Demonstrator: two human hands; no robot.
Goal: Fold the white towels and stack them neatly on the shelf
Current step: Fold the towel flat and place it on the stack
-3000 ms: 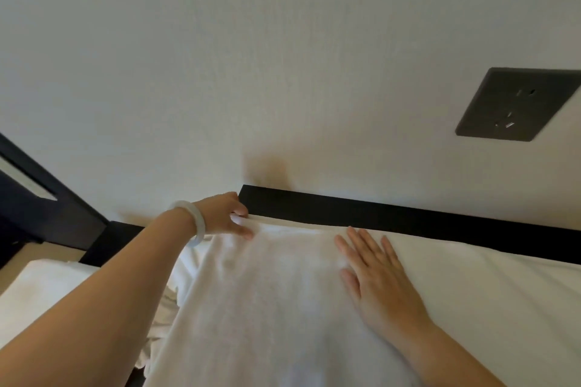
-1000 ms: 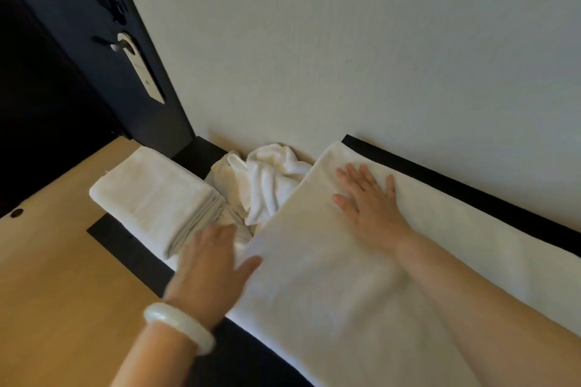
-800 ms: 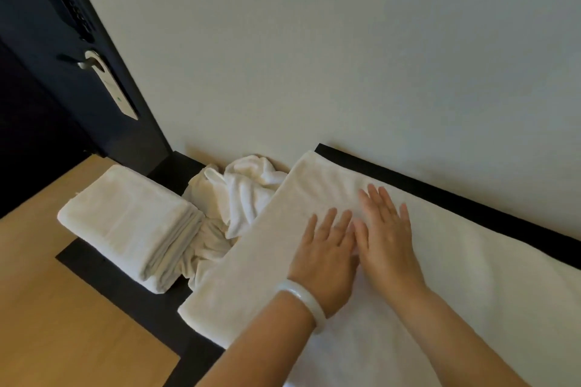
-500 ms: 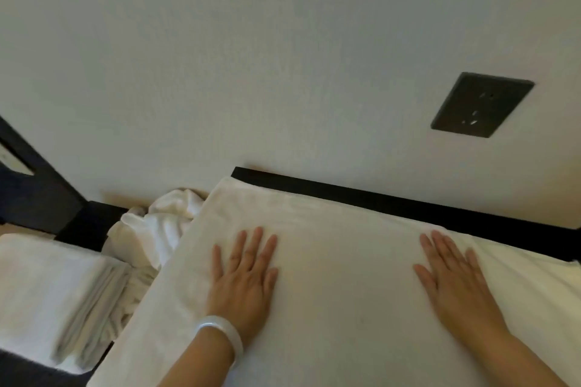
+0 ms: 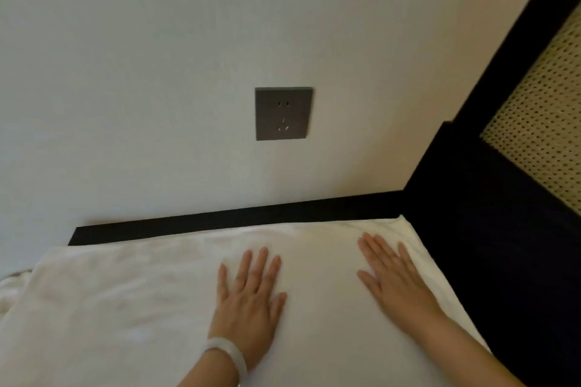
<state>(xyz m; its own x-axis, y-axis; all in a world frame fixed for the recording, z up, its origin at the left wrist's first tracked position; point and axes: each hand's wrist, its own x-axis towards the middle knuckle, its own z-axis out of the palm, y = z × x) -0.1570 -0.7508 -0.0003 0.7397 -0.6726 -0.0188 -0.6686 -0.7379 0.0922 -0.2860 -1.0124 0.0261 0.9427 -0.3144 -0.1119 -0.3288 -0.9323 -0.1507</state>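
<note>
The big white soft towel [image 5: 132, 308] lies flat on the black desk [image 5: 220, 223] by the wall. The left hand [image 5: 248, 302] and right hand [image 5: 396, 283] press on it, fingers straight, near its right end.

towel [image 5: 141, 308]: cut off left and bottom | woven panel [image 5: 540, 122]: blurred; cut off right | right forearm [image 5: 471, 353]: cut off bottom

Soft matt cloth towel [image 5: 141, 308] — glossy smooth bracelet [image 5: 227, 352] — matt dark socket plate [image 5: 283, 113].
</note>
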